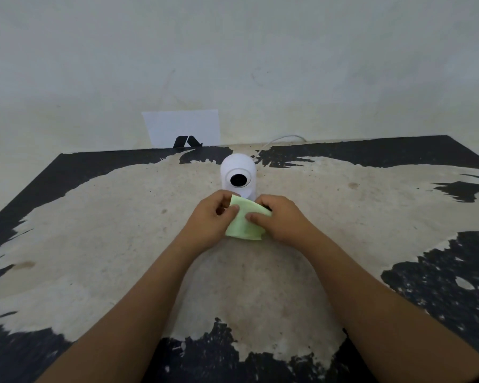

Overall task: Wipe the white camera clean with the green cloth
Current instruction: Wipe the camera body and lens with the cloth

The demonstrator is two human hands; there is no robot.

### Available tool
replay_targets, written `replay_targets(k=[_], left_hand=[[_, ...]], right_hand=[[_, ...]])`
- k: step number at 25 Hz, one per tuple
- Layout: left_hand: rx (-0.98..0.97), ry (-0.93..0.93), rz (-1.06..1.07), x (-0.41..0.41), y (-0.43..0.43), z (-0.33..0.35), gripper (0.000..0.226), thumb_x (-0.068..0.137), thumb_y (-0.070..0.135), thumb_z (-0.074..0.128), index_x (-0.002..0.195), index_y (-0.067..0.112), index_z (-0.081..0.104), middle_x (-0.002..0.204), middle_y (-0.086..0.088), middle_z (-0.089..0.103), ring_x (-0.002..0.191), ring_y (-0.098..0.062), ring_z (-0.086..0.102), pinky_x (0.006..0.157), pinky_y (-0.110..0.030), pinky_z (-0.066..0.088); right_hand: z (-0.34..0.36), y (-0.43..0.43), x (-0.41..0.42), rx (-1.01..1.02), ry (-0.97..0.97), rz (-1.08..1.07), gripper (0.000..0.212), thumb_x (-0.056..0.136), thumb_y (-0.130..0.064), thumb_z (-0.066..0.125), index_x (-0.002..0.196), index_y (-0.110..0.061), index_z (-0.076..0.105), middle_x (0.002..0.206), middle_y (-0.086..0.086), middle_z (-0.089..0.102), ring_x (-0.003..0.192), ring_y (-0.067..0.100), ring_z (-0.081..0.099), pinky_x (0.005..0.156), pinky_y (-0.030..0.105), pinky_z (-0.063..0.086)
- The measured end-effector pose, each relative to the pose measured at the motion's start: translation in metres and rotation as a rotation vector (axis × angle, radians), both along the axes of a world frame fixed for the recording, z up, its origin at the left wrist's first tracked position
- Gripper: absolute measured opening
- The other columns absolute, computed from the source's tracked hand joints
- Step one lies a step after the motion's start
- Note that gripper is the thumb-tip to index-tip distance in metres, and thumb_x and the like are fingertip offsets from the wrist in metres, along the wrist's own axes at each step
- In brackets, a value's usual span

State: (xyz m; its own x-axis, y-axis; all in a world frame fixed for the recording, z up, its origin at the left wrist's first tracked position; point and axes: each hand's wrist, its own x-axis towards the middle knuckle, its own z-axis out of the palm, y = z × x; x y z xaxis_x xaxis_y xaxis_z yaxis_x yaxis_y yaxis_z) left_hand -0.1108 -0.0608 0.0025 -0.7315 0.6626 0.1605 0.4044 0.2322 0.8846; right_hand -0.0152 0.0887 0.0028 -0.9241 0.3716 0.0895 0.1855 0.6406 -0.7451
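Observation:
A white dome-shaped camera (pixel 238 168) with a round black lens stands upright on the worn table (pixel 122 217), near its far edge. Just in front of its base lies a folded pale green cloth (pixel 245 223). My left hand (pixel 212 217) pinches the cloth's left upper corner between thumb and fingers. My right hand (pixel 278 217) grips its right side, thumb on top. Both hands sit side by side right before the camera, whose lower front is partly hidden by the cloth and fingers.
A white cable (pixel 277 140) runs from behind the camera toward the wall. A white sheet with a black mark (pixel 183 129) leans against the wall behind the table. The tabletop is beige with black peeling patches around its edges.

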Motion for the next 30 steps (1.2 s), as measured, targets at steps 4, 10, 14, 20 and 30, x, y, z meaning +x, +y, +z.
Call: replay_targets(k=[4,10,14,20,30], left_hand=[[0.141,-0.084,0.18,-0.031,0.004,0.024,0.016,0.092,0.028,0.054,0.106,0.024,0.06,0.095,0.004,0.06,0.085,-0.014,0.055,0.073,-0.027,0.045],[0.125,-0.372,0.122,-0.051,0.036,0.041,0.017,0.092,0.04,0.053,0.093,0.025,0.061,0.108,-0.003,0.065,0.098,-0.023,0.063,0.084,-0.039,0.054],[0.146,-0.438,0.121,-0.056,0.037,0.036,0.019,0.089,0.044,0.055,0.089,0.026,0.061,0.114,-0.004,0.065,0.101,-0.023,0.064,0.083,-0.04,0.055],[0.167,-0.363,0.135,-0.052,0.037,0.033,0.022,0.09,0.042,0.055,0.084,0.022,0.058,0.114,-0.01,0.066,0.099,-0.025,0.066,0.061,-0.022,0.045],[0.176,-0.377,0.124,-0.052,0.037,0.032,0.02,0.091,0.041,0.054,0.083,0.024,0.057,0.098,0.0,0.065,0.088,-0.02,0.063,0.079,-0.04,0.054]], right_hand=[[-0.007,0.006,-0.01,0.14,-0.047,-0.053,0.013,0.085,-0.028,0.062,0.077,-0.022,0.054,0.072,-0.006,0.055,0.073,0.017,0.052,0.065,0.03,0.04],[-0.013,0.005,-0.033,0.264,-0.115,-0.211,0.023,0.082,-0.048,0.06,0.09,-0.026,0.054,0.097,0.0,0.063,0.095,0.026,0.057,0.084,0.041,0.035],[-0.017,0.004,-0.039,0.23,-0.08,-0.316,0.068,0.068,-0.06,0.067,0.122,-0.026,0.044,0.123,0.002,0.055,0.114,0.028,0.049,0.094,0.045,0.033],[-0.018,-0.017,-0.059,0.175,-0.041,-0.407,0.096,0.06,-0.072,0.066,0.134,-0.019,0.034,0.13,0.007,0.054,0.118,0.032,0.048,0.096,0.048,0.032],[-0.006,0.021,-0.046,0.215,-0.142,-0.17,0.066,0.069,-0.05,0.073,0.124,-0.026,0.047,0.121,-0.003,0.063,0.116,0.025,0.052,0.086,0.039,0.027]])
